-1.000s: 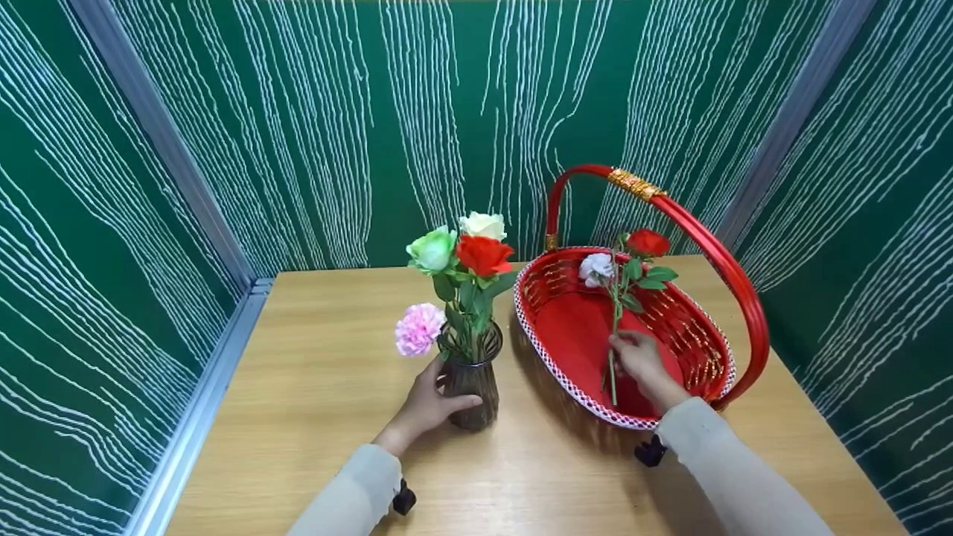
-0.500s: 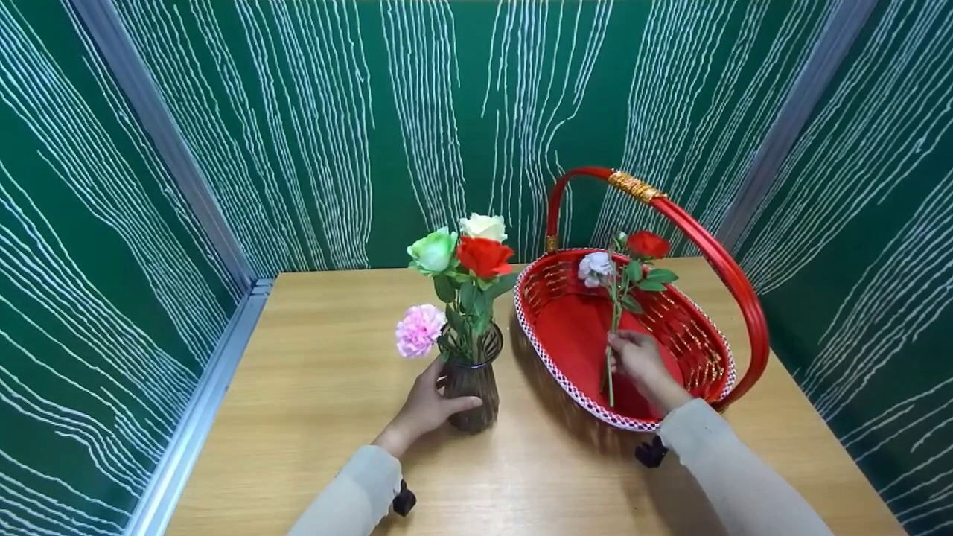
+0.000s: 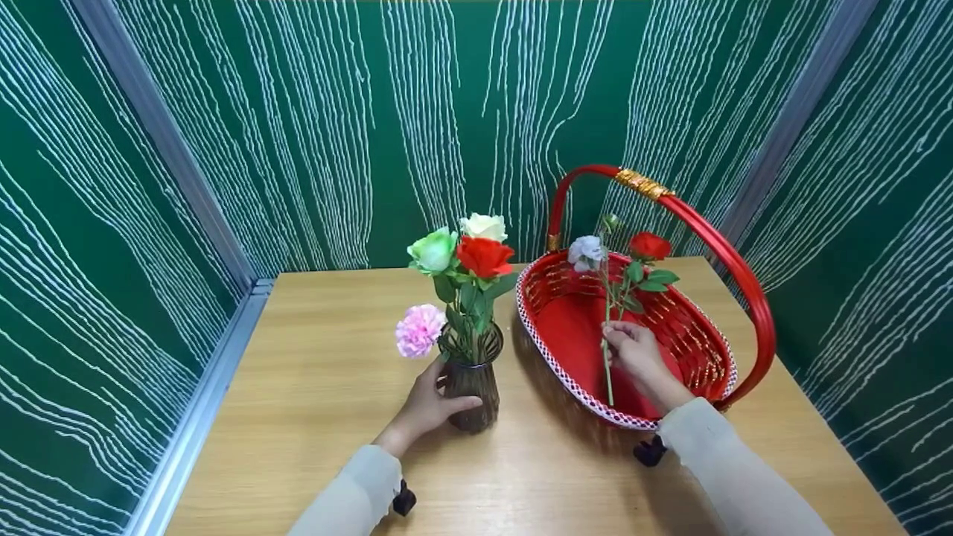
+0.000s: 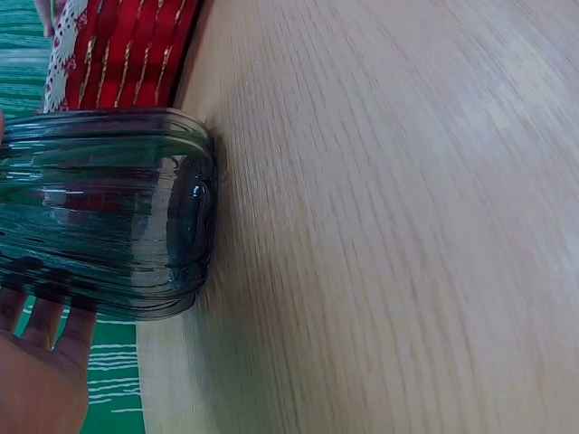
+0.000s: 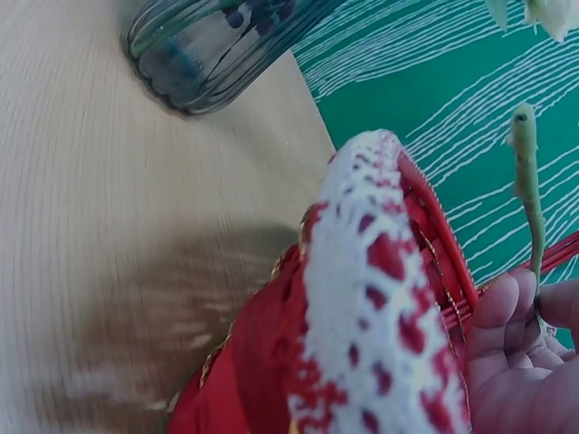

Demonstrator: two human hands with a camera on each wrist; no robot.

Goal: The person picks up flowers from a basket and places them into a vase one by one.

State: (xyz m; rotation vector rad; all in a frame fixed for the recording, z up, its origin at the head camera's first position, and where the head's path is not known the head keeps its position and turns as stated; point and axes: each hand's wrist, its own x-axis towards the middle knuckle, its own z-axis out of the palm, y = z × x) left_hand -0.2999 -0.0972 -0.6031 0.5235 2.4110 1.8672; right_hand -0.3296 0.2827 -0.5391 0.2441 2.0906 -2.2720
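My left hand (image 3: pixel 428 406) grips the dark glass vase (image 3: pixel 473 391), thumb across its near side and fingers round the left. In the left wrist view the vase (image 4: pixel 109 217) stands on the table. A green rose (image 3: pixel 433 251), a cream rose (image 3: pixel 484 226), a red rose (image 3: pixel 484 257) and a pink carnation (image 3: pixel 419 330) rise from it. Over the red basket (image 3: pixel 525 305), my right hand (image 3: pixel 640 357) pinches the green stem of a pale lavender-white flower (image 3: pixel 586 253). The stem's cut end (image 5: pixel 523 136) points free in the right wrist view. A second red rose (image 3: pixel 649 246) leans in the basket.
The basket's tall arched handle (image 3: pixel 715 246) rises over its right side. Beneath everything is a wooden table (image 3: pixel 327 357), bordered by green walls (image 3: pixel 417 134) with white wavy lines. A metal rail (image 3: pixel 197 417) runs along the left edge.
The pale flower has risen slightly and shifted left in my right hand, parting from the red rose in the basket. The basket handle has shifted a little right. My left hand stays on the vase.
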